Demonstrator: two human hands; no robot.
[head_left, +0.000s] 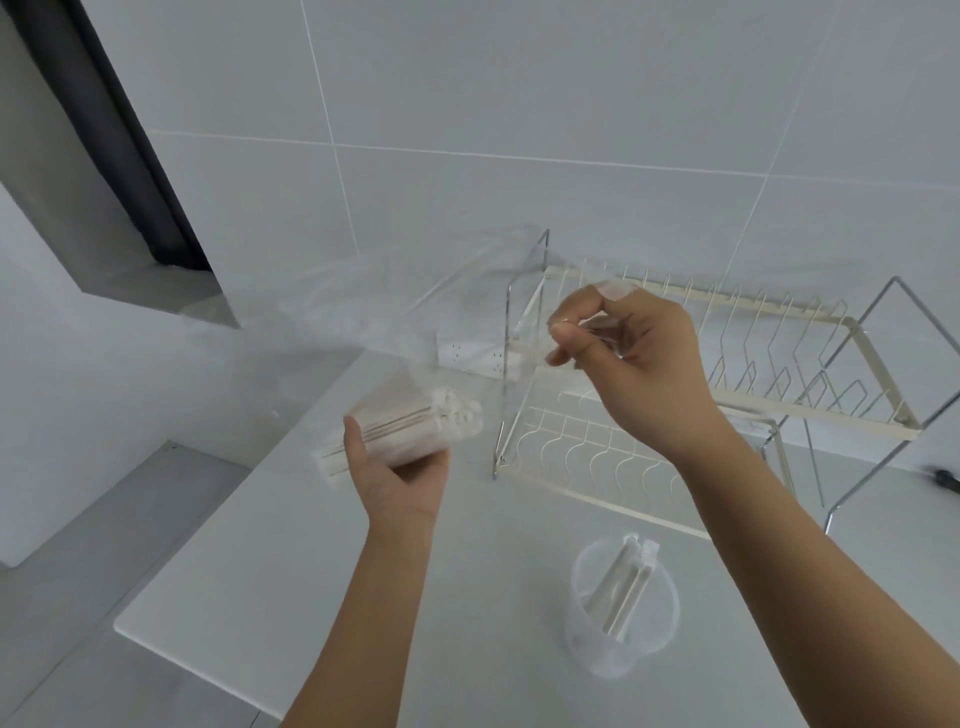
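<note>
My left hand (395, 467) grips a bundle of white wrapped sticks (400, 431), lying sideways in its palm above the white counter (311, 597). A thin clear plastic bag (363, 306) billows up and to the left of the bundle. My right hand (623, 358) is raised in front of the dish rack and pinches an edge of that clear plastic between thumb and fingers. A clear plastic cup (618, 608) stands on the counter near me, with a few wrapped sticks (626, 587) leaning inside it.
A cream and chrome two-tier dish rack (753, 374) stands on the counter at the right, against the tiled wall. A small dark object (945, 480) lies at the far right edge. The counter's left edge drops to a grey floor (78, 545).
</note>
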